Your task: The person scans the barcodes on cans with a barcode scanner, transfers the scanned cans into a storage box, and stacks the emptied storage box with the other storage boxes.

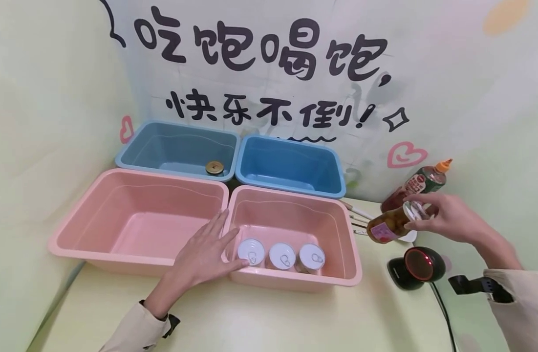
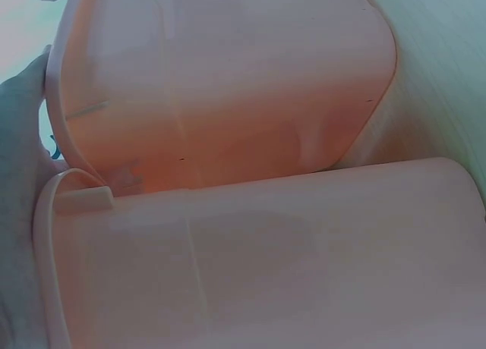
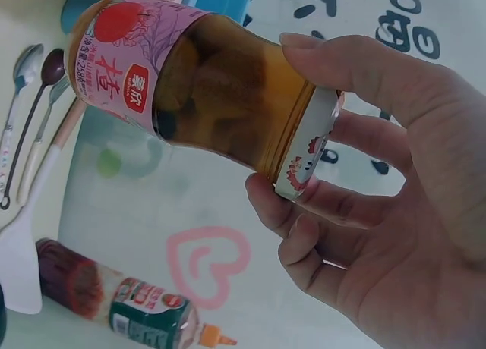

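My right hand (image 1: 453, 217) grips a glass jar (image 1: 389, 226) by its white lid and holds it tilted above the table's right side. In the right wrist view the jar (image 3: 213, 83) has a pink label and dark pieces in amber liquid, with thumb and fingers round the lid. My left hand (image 1: 203, 256) lies with fingers extended over the adjoining rims of the left pink bin (image 1: 119, 256) and the right pink bin (image 1: 295, 282). Three cans with pull-tab lids stand in the right pink bin: a left can (image 1: 251, 252), a middle can (image 1: 282, 256) and a right can (image 1: 312, 256).
Behind stand a grey-blue bin (image 1: 176, 171), holding a gold-lidded item (image 1: 214, 168), and a brighter blue bin (image 1: 290, 186). At right are a sauce bottle (image 1: 429, 178) with an orange tip, several spoons, a white spatula (image 3: 23, 265) and a corded black device (image 1: 418, 266) glowing red.
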A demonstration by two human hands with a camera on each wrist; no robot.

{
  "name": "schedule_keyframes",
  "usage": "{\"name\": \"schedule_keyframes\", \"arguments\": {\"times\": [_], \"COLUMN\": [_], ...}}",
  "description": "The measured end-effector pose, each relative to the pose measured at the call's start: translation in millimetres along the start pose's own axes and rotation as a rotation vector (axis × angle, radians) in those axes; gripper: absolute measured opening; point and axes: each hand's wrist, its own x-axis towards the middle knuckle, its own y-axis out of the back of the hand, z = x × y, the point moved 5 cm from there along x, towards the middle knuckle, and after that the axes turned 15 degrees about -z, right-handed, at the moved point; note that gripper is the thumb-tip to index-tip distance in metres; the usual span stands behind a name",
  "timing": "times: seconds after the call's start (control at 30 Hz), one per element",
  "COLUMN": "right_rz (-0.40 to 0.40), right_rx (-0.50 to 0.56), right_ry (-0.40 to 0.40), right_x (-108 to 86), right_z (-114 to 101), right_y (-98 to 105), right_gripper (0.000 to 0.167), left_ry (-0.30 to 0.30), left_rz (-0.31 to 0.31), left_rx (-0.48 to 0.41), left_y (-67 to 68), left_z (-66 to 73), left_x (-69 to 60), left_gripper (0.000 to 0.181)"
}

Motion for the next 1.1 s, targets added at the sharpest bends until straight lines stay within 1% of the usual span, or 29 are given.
{"name": "schedule_keyframes", "arguments": {"times": [0.1, 0.27, 0.43, 0.63, 0.83, 1.1], "right_rz": [-0.017, -0.034, -0.040, -0.046, -0.046, -0.050], "right_rx": [0.029, 0.063, 0.077, 0.092, 0.113, 0.145], "right_ry": [-0.022, -0.025, -0.032, -0.036, -0.073, -0.141], "right_x": [0.9, 2.6, 5.4, 7.3, 6.1, 2.3], "right_z": [10, 23, 32, 41, 50, 58], "right_y": [-7, -22, -35, -46, -54, -65], "right_gripper": [0.057, 0.054, 0.055, 0.055, 0.054, 0.061], "left_ry": [0.003, 0.004, 0.010, 0.004, 0.009, 0.010], "left_rz": [-0.003, -0.008, -0.012, -0.006, -0.015, -0.024], "left_rx": [0.000, -0.009, -0.010, -0.007, -0.014, -0.016], "left_y": [0.4, -0.3, -0.5, -0.9, -0.3, 0.7], "left_z": [-0.6, -0.8, -1.1, -1.4, -1.2, -0.5], "left_x": [-0.2, 0.0, 0.4, 0.6, -0.5, -0.5], "left_gripper": [0.087, 0.087, 0.087, 0.087, 0.087, 0.087]}}
